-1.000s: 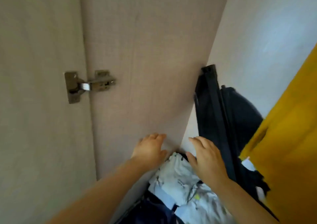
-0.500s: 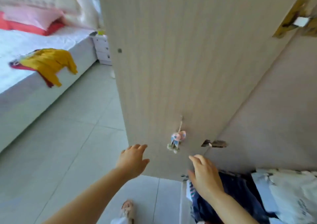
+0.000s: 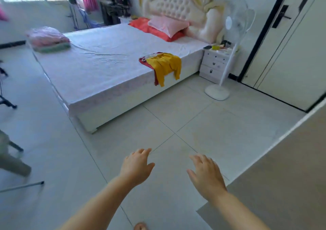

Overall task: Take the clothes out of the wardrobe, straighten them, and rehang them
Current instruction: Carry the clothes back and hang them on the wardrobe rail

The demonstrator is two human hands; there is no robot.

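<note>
A yellow garment (image 3: 166, 66) lies over a red one (image 3: 145, 61) at the near right corner of the bed (image 3: 98, 67), with a hanger at its top. My left hand (image 3: 136, 166) and my right hand (image 3: 206, 173) are both stretched out over the floor tiles, fingers spread, holding nothing. The beige wardrobe door (image 3: 275, 182) fills the lower right, beside my right hand. The wardrobe's inside is out of view.
A white standing fan (image 3: 232, 28) and a white nightstand (image 3: 216, 61) stand right of the bed. Folded pink bedding (image 3: 48, 39) sits at the bed's far left. A dark-framed door (image 3: 282, 41) is at the right. Grey furniture legs (image 3: 12, 159) are at the left edge.
The view has swung left from the wardrobe's inside and its door to the bedroom. Both hands stay outstretched and empty; the wardrobe clothes have left the view.
</note>
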